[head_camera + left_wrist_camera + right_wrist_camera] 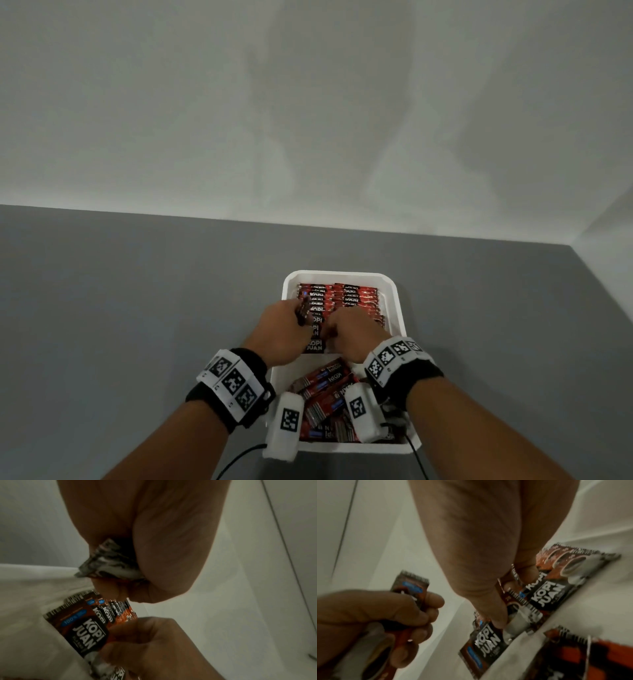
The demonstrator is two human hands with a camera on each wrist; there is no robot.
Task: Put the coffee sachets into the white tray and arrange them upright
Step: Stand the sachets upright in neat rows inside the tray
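Observation:
The far white tray [342,274] holds rows of red-and-black coffee sachets [352,296] standing upright. My left hand [298,310] hovers over the tray's left side and grips one sachet [109,562] in curled fingers; its blue-badged end [412,586] sticks up out of the fist. My right hand [334,329] reaches into the near end of the rows, thumb and fingers [498,615] pinching the front sachets [542,595]. The fingertips are hidden from the head view.
A second white tray [342,447] sits closest to me, under my wrists, with several loose sachets [325,380] lying flat in a heap. The grey table [137,308] meets a white wall behind and to the right. Cables trail from both wristbands.

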